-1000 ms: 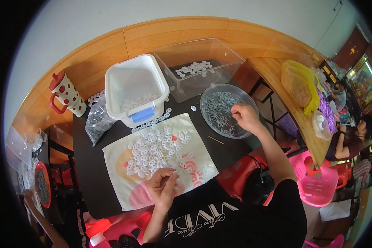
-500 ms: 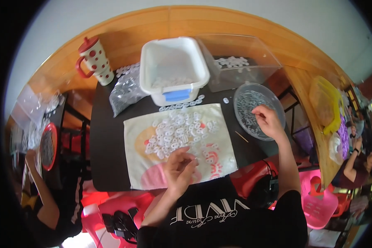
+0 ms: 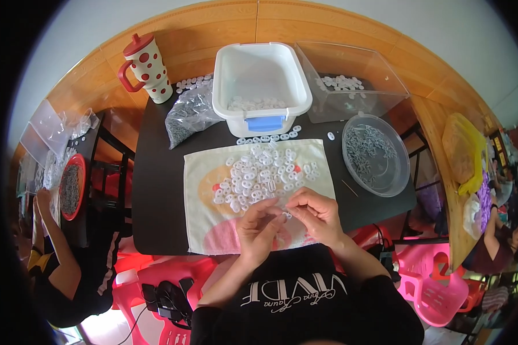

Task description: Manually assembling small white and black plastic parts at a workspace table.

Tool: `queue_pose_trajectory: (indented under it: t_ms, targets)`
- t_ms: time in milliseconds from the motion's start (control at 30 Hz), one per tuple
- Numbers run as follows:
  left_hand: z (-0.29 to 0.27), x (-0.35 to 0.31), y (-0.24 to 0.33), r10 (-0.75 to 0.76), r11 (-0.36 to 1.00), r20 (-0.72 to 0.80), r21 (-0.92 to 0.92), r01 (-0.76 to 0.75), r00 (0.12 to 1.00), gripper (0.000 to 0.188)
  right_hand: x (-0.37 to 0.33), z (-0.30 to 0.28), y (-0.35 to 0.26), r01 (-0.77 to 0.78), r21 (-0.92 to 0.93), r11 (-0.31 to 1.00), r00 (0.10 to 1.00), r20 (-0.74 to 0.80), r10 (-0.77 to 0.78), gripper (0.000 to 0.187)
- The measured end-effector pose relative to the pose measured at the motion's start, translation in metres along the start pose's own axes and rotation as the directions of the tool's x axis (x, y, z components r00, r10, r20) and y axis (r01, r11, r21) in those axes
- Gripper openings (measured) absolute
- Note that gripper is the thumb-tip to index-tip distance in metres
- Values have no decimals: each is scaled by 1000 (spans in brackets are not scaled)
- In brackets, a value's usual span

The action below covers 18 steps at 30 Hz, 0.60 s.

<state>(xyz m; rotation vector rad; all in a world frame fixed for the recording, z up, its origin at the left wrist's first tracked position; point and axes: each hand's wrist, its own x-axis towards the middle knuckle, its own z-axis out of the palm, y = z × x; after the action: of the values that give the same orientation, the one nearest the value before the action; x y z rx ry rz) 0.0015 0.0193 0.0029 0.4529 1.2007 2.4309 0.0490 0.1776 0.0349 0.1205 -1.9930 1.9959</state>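
Over the near part of a patterned cloth [image 3: 198, 190], my left hand [image 3: 258, 233] and my right hand [image 3: 319, 217] meet with their fingertips close together. A small white plastic piece [image 3: 288, 215] shows between them, with my left thumb and finger closed at it. My right thumb and forefinger are pinched; what they hold, if anything, is too small to make out. Just beyond my fingers lies a pile of white oval plastic pieces [image 3: 253, 178], many with two holes. To the right stands a round clear tub [image 3: 394, 181] with many small grey metal parts [image 3: 367, 146].
A white bin [image 3: 262, 69] with more white pieces stands at the back, beside a clear box [image 3: 357, 106] and a bag of grey parts [image 3: 191, 112]. A spotted tumbler [image 3: 148, 66] is back left. A thin stick [image 3: 349, 188] lies right. Another person's arm [image 3: 60, 241] is at left.
My right hand has come from above the round tub leftward to my left hand. My left hand stays over the cloth, and the whole view has shifted slightly.
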Motion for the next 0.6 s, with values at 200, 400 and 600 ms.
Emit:
queue_pose_trajectory:
  t_ms: [200,400,600]
  targets:
    - [0,-1,3,-7,1000,3,-11,7,1000,40,-2,3,-1,18,-91,996,1000,-7,-18,10]
    - [0,-2,4,22,1000,-6,0,-22,1000,37,-4,5,4,98,-167,981,995,4,-99,11]
    - [-1,-3,3,26,1000,-59,-11,-27,998,33,-5,12,1,155,-271,950,985,-24,-168,11]
